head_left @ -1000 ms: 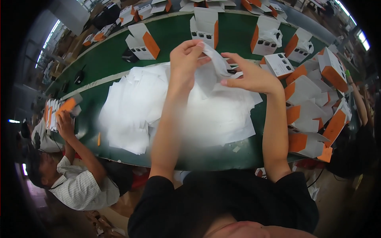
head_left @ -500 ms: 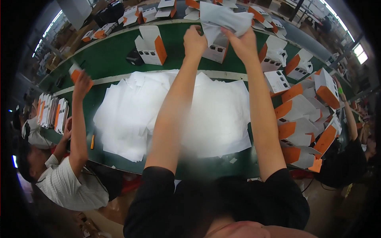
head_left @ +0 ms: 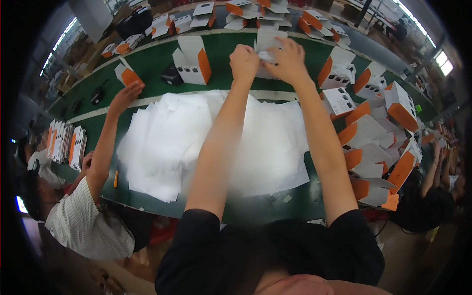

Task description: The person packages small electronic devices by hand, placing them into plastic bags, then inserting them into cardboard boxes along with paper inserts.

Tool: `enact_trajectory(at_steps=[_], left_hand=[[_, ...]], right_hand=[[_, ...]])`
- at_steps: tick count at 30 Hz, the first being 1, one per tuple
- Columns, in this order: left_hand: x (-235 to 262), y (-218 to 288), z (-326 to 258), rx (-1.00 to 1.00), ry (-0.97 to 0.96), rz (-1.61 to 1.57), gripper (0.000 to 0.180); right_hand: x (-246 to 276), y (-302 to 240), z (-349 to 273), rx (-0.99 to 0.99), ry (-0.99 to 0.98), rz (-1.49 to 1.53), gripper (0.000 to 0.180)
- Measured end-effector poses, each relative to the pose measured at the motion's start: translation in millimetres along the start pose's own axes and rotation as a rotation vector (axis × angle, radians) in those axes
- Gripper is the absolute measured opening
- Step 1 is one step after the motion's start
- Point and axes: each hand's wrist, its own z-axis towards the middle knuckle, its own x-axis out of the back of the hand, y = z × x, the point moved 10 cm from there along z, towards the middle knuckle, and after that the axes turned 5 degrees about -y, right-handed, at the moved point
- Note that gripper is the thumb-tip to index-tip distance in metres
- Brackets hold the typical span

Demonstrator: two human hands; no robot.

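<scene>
Both hands up at the top centre of the frame, working one white carton on the green belt.

The left hand [head_left: 244, 61] is curled into a near fist against the white box [head_left: 268, 42], fingers pressed together on its near edge, seemingly to steady it. The right hand [head_left: 290, 59] lies over the front of the box, fingers spread, gripping a flap. Arms stretch across the stack of white sheets [head_left: 196, 142] in the middle. At left, a co-worker's hand [head_left: 127, 94] reaches an orange-and-white box [head_left: 127, 73]; more finished cartons [head_left: 378, 142] crowd the right.
</scene>
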Motion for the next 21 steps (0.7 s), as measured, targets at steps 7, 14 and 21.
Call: enact_trajectory(at_steps=[7,14,21], left_hand=[[-14.3,39.6,-162.8,-0.118,-0.727,0.390,0.038],[-10.3,21.4,-203.7,0.048,-0.676,0.494,0.038],[-10.5,-1.6,-190.8,-0.067,-0.687,0.453,0.026]], right_hand=[[34.4,87.1,-78.9,-0.428,0.311,0.528,0.024],[22.0,94.5,-75.5,-0.540,0.263,0.797,0.023],[27.5,98.7,-68.8,-0.534,0.189,0.849,0.035]])
